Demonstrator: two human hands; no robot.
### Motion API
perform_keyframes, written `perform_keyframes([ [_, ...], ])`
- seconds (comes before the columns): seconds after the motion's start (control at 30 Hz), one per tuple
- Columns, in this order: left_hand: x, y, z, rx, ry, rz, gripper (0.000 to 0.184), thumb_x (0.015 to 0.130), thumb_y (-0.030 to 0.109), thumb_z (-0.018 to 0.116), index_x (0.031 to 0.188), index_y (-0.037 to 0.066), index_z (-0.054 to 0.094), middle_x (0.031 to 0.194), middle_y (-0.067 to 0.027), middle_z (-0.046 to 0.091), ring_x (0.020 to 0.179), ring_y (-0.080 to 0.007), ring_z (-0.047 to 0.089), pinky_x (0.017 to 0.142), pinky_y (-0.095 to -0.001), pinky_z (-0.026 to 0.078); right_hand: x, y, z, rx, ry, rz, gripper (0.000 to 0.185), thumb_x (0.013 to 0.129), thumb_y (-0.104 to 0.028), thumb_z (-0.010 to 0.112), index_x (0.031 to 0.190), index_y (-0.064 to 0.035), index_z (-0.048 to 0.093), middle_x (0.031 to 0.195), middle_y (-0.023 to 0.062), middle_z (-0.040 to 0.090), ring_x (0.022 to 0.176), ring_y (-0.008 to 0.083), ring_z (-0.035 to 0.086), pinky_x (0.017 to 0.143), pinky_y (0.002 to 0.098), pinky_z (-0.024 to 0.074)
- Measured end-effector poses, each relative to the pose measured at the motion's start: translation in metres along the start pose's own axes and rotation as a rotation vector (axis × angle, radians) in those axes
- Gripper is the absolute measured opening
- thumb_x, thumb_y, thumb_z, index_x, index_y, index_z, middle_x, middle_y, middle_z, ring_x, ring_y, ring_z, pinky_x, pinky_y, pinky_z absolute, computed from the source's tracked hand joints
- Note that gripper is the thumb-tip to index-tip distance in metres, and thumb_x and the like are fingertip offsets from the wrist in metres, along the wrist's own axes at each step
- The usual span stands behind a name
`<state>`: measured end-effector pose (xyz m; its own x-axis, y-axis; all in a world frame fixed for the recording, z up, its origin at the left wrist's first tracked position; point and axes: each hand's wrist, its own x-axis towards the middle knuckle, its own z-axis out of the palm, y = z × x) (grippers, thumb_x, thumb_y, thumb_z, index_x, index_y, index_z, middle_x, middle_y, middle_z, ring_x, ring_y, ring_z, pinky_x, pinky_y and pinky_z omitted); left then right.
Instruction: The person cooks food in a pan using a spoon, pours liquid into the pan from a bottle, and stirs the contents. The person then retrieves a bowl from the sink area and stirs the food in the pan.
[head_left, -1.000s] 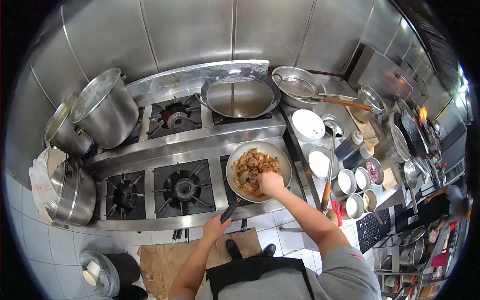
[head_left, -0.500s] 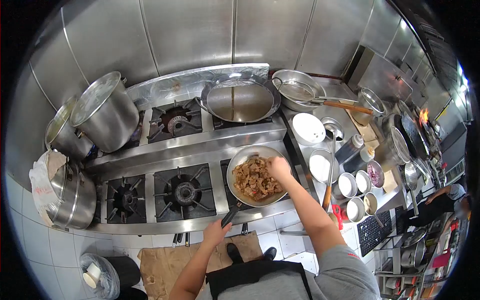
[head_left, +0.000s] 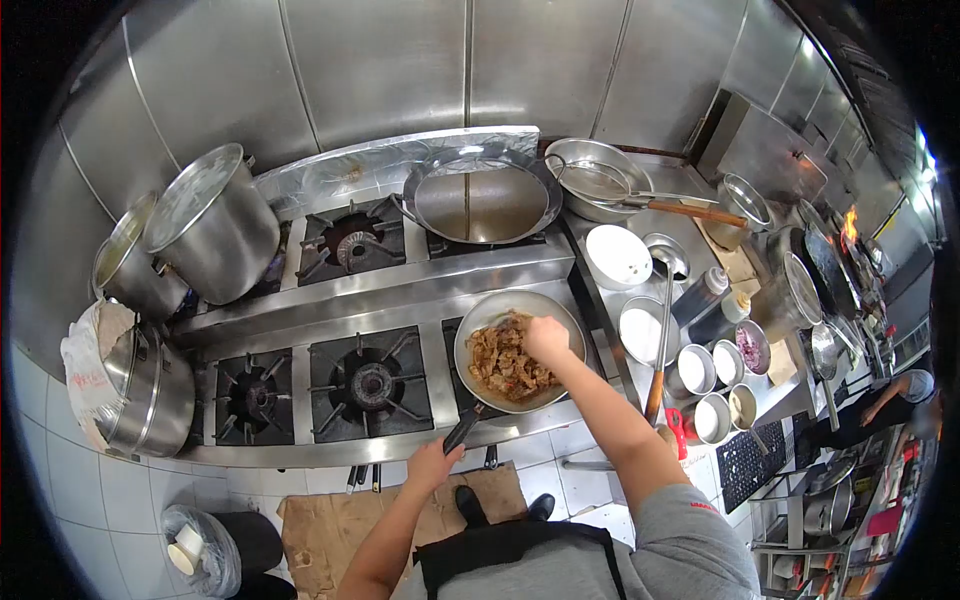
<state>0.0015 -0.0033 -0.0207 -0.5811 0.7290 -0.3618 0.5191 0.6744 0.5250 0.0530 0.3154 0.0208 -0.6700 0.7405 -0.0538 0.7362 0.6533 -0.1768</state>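
Note:
A shallow frying pan (head_left: 572, 330) rests on the front right burner, holding browned pieces of food (head_left: 500, 360) in some sauce. Its black handle points toward my body, and my left hand (head_left: 433, 463) is wrapped round the end of it. Over the right part of the pan is my right hand (head_left: 546, 341), closed, with the knuckles upward. Whatever it grips is hidden beneath the fingers. The food lies directly below and left of that hand.
Behind the pan stands a wide wok (head_left: 487, 200) of liquid. Large pots (head_left: 225, 235) are at the left. Bowls (head_left: 618, 257), a ladle (head_left: 668, 310), sauce bottles (head_left: 702, 297) and small tubs line the right counter. Another person (head_left: 880, 410) is at far right.
My right hand has shifted over the pan, first up and right, then slightly left. The food is more heaped than a second ago. My left hand stays on the handle.

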Motion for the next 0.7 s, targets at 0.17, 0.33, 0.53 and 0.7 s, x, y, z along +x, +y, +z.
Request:
perform_keyframes([
  [0.17,-0.003,0.003,-0.002,0.016,0.011,-0.010,0.048,0.082,0.053,0.052,0.090,0.006,0.060,0.082,-0.0192,0.063,0.083,-0.0377,0.060,0.074,-0.0465,0.046,-0.045,-0.017,-0.009,-0.029,-0.020,-0.153,0.019,0.078,-0.018,0.053,0.087,-0.0141,0.069,0.073,0.0168,0.064,0.071,0.0324,0.065,0.065,0.0427,0.0533],
  [0.33,-0.004,0.004,-0.003,-0.029,0.007,-0.012,0.046,0.082,0.052,0.053,0.088,0.007,0.061,0.081,-0.0182,0.063,0.082,-0.0369,0.060,0.073,-0.0461,0.046,-0.076,-0.006,-0.021,0.023,-0.034,-0.165,0.020,0.078,-0.017,0.052,0.085,-0.0145,0.070,0.077,0.0154,0.066,0.074,0.0319,0.066,0.067,0.0434,0.0532],
  [0.53,-0.002,0.002,-0.001,-0.027,0.022,0.012,0.045,0.082,0.052,0.053,0.089,0.008,0.062,0.081,-0.0182,0.063,0.082,-0.0372,0.060,0.073,-0.0459,0.046,-0.081,-0.009,-0.020,-0.035,-0.089,-0.103,0.017,0.076,-0.016,0.055,0.083,-0.0116,0.070,0.080,0.0176,0.066,0.078,0.0327,0.066,0.069,0.0414,0.0537],
  [0.7,-0.002,0.002,-0.003,-0.050,0.000,0.016,0.046,0.082,0.052,0.053,0.090,0.008,0.062,0.083,-0.0187,0.063,0.083,-0.0375,0.060,0.074,-0.0460,0.046,-0.057,-0.015,-0.011,-0.030,-0.116,-0.014,0.018,0.074,-0.014,0.056,0.086,-0.0108,0.070,0.083,0.0187,0.066,0.080,0.0328,0.066,0.072,0.0406,0.0536],
])
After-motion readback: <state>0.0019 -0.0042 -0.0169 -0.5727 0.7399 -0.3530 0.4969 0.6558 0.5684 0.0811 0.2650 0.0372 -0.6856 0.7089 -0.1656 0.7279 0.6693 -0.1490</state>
